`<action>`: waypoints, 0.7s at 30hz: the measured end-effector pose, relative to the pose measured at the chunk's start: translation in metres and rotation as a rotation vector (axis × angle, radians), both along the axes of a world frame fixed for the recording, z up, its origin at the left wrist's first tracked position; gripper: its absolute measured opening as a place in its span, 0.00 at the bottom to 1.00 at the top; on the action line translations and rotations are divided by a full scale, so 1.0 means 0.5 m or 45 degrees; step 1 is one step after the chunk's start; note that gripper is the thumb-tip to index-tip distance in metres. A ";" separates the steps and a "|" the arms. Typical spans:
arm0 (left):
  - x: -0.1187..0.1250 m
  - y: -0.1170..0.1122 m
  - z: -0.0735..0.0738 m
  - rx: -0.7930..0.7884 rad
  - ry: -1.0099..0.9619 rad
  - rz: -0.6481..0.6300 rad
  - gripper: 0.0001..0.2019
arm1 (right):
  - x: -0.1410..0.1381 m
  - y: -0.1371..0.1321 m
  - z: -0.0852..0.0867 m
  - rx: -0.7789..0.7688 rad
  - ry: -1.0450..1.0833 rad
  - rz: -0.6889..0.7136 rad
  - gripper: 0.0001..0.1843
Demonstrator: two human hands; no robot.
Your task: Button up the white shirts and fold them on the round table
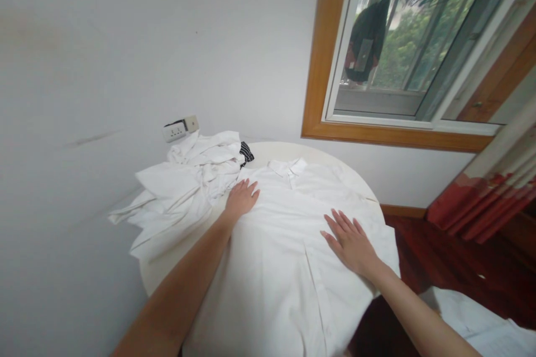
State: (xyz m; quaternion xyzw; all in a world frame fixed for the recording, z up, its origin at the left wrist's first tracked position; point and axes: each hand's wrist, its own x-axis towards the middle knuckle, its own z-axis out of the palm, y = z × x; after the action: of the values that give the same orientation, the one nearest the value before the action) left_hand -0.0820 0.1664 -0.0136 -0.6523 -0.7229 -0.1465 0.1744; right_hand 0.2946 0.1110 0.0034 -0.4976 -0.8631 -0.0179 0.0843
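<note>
A white collared shirt (276, 245) lies spread over a round white table (355, 178), its collar toward the wall and its lower part hanging past the near edge. My left hand (242, 199) rests flat on the shirt's upper left, fingers stretched out. On the shirt's right side lies my right hand (349, 240), palm down with the fingers spread. Neither hand grips the cloth. Beside my left hand is a heap of crumpled white clothes (184, 184), with a black-and-white striped piece of cloth (246, 153) showing at its right end.
Behind the heap, a power socket (175, 131) sits on the white wall. A wood-framed window (316, 67) is at the upper right, with a red and cream curtain (469, 201) beside it. More white cloth (481, 318) lies low at the right, above the dark red floor (439, 251).
</note>
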 end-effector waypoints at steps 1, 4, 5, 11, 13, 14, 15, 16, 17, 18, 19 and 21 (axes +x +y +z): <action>0.001 -0.001 0.000 0.001 -0.007 0.001 0.23 | 0.014 -0.001 -0.005 0.014 -0.006 -0.026 0.34; -0.001 -0.003 0.000 0.015 -0.014 -0.003 0.22 | 0.050 -0.003 -0.021 0.053 -0.021 -0.106 0.34; -0.003 -0.004 0.002 0.021 -0.011 -0.007 0.22 | 0.059 -0.004 -0.026 0.066 -0.023 -0.133 0.34; 0.004 -0.014 0.043 0.080 -0.085 -0.104 0.17 | 0.082 -0.010 -0.043 0.124 -0.017 -0.202 0.34; 0.032 -0.025 0.064 0.142 -0.155 -0.262 0.17 | 0.081 -0.012 -0.044 0.136 0.001 -0.207 0.34; 0.051 -0.033 0.072 0.157 -0.204 -0.364 0.16 | 0.079 -0.012 -0.045 0.143 0.013 -0.212 0.34; 0.073 -0.042 0.078 0.138 -0.253 -0.482 0.16 | 0.078 -0.013 -0.045 0.151 0.027 -0.215 0.34; 0.096 -0.052 0.080 0.087 -0.299 -0.602 0.16 | 0.077 -0.013 -0.045 0.157 0.040 -0.218 0.34; 0.118 -0.062 0.079 0.002 -0.320 -0.754 0.16 | 0.076 -0.014 -0.045 0.161 0.050 -0.219 0.34; 0.137 -0.071 0.076 -0.079 -0.319 -0.902 0.17 | 0.076 -0.014 -0.046 0.161 0.057 -0.216 0.34; 0.152 -0.079 0.071 -0.162 -0.297 -1.006 0.17 | 0.076 -0.014 -0.046 0.157 0.062 -0.213 0.33; 0.168 -0.089 0.060 -0.274 -0.236 -1.055 0.19 | 0.079 -0.015 -0.046 0.139 0.066 -0.204 0.32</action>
State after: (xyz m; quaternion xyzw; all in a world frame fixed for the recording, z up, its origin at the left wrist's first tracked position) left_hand 0.0018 0.1220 0.0162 -0.8859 -0.4237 -0.1859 -0.0336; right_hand 0.3340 0.1037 -0.0195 -0.5599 -0.8159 -0.0586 0.1317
